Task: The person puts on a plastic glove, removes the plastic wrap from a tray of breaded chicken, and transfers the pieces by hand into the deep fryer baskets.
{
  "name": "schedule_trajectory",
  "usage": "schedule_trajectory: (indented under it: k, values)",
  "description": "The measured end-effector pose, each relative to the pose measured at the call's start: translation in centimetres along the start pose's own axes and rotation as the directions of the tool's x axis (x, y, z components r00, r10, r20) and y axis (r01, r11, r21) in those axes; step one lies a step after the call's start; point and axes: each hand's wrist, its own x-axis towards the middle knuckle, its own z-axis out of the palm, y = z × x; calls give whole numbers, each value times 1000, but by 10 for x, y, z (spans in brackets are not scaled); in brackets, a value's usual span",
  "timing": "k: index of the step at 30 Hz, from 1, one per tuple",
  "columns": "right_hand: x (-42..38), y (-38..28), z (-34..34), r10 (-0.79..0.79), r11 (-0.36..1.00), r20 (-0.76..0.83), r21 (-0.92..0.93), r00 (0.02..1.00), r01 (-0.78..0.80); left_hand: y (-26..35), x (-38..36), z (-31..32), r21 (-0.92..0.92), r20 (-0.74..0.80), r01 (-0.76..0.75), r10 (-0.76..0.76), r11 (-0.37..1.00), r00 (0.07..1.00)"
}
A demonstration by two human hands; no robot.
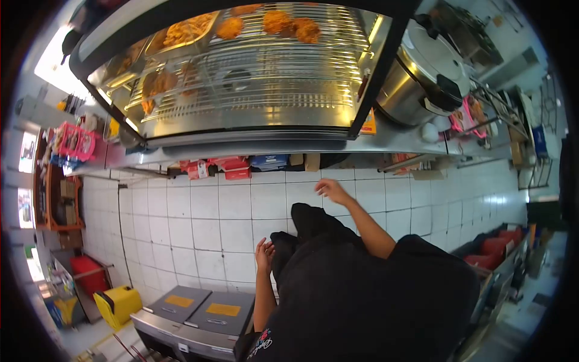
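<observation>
My right hand (333, 190) hangs over the tiled floor in front of the counter, its fingers loosely stretched and nothing in it. Lower down at my left side, my left hand (264, 254) hangs beside my dark clothing with fingers slightly bent and apart, also holding nothing. Ahead of me stands a glass-fronted food warmer (247, 136) with wire racks. Pieces of fried chicken (277, 22) lie on its upper rack, next to a metal tray (181, 45) of fried food. Neither hand touches the warmer.
The steel counter (289, 148) runs across in front, with a large lidded cooker (416, 78) at the right. Red boxes (229, 166) sit beneath it. Behind my left side are a grey-lidded unit (211, 311) and a yellow bag (119, 306). White floor tiles (199, 232) lie between.
</observation>
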Motion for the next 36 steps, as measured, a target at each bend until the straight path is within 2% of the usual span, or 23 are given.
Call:
schedule_trajectory:
  k: [3, 6, 8, 11, 12, 16, 18, 20, 22, 23, 24, 25, 26, 27, 28, 29, 30, 31, 32, 33, 34, 35, 36]
  values:
    - [-23, -15, -69, -145, 988, -428, -118, 892, 103, 45, -3, 39, 115, 88, 39, -49, 993, 995]
    - [-18, -54, -133, -300, 947, -649, -293, 699, 134, 76, -1, 100, 225, 240, -6, -49, 974, 970]
    - [-5, -107, -158, -432, 875, -629, -466, 647, 131, 89, -3, 148, 310, 305, -49, -50, 949, 951]
    - [48, -139, -206, -694, 596, -468, -800, 547, 72, 101, -1, 246, 416, 442, -99, -106, 904, 891]
    - [62, -146, -216, -731, 510, -396, -858, 555, 58, 100, 1, 277, 428, 444, -98, -115, 898, 888]
    - [107, -161, -254, -585, 307, -286, -944, 759, -119, 100, 0, 419, 543, 738, -399, -193, 739, 647]
    - [126, -136, -268, -506, 235, -259, -959, 822, -158, 73, 19, 471, 474, 854, -661, -120, 582, 506]
    - [133, -130, -273, -551, 283, -248, -954, 797, -102, 52, 32, 519, 427, 903, -901, 11, 76, 429]
    - [126, -131, -275, -653, 418, -220, -903, 725, 103, 59, 21, 568, 617, 783, -760, 61, -203, 619]
    - [126, -137, -270, -568, 701, -388, -690, 726, 180, 59, 29, 584, 692, 722, -697, 155, -189, 675]
    - [117, -148, -272, -694, 573, -267, -768, 669, 287, 56, 42, 596, 763, 645, -625, 260, -163, 719]
    - [91, -179, -266, -769, 415, -175, -869, 615, 271, 33, 73, 596, 743, 663, -568, 279, -354, 694]
    - [84, -194, -267, -765, 461, -156, -810, 624, 362, 16, 100, 590, 711, 668, -468, 295, -525, 683]
    - [98, -149, -276, -743, 542, -277, -784, 610, 304, 20, 99, 588, 764, 645, -590, 306, -261, 700]
    - [87, -143, -278, -646, 678, -391, -688, 655, 258, -10, 143, 581, 610, 778, -574, 275, -547, 565]
    - [65, -171, -265, -751, 615, -401, -715, 525, 333, 20, 102, 585, 740, 671, -573, 339, -351, 659]
    - [42, -185, -260, -786, 580, -388, -734, 481, 354, 26, 92, 585, 730, 682, -584, 340, -354, 647]
    - [18, -202, -258, -724, 584, -288, -739, 627, 335, 20, 99, 582, 736, 672, -645, 328, -204, 664]
    - [2, -210, -260, -604, 513, -118, -815, 788, 270, 28, 84, 576, 689, 724, -659, 305, -301, 618]
    - [4, -187, -271, -437, 498, -5, -834, 899, 237, 42, 74, 566, 539, 841, -790, 245, -291, 483]
    - [-5, -180, -278, -146, 616, 117, -766, 982, 182, 41, 85, 557, 419, 908, -908, 17, 3, 419]
    - [-14, -180, -278, -28, 672, 317, -697, 948, 252, 64, 49, 542, 443, 885, -802, -52, 400, 463]
    - [-12, -167, -274, -103, 702, 384, -626, 918, 341, 83, 23, 524, 454, 882, -745, -128, 488, 453]
